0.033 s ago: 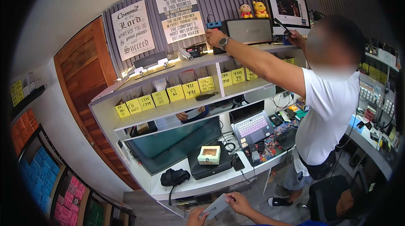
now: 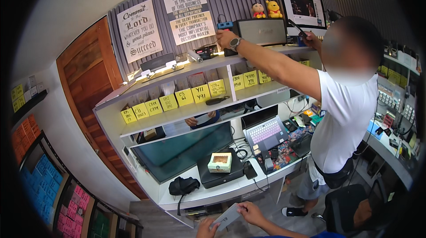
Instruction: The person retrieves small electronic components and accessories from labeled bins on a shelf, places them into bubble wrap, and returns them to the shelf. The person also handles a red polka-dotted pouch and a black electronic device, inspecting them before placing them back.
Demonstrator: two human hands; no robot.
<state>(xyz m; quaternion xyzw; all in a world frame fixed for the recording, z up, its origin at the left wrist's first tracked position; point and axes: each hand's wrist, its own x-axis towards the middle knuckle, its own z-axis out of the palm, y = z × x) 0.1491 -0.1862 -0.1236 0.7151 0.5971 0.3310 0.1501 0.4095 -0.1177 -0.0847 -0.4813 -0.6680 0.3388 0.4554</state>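
You have a flat gray slab [image 2: 227,217] up in front of the white bench [image 2: 195,199]. Your left hand [image 2: 207,228] has its grip pinching the low end. Your right hand [image 2: 251,214] has its grip pinching the right edge, near the top. On the bench, a little box [image 2: 219,163] sits on a big black box [image 2: 222,179].

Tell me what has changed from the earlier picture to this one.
Nothing has visibly moved, been taken hold of or been let go. The left hand and right hand still hold the flat grey item; the co-worker's outstretched arm, the small windowed box and the laptop stay where they were.
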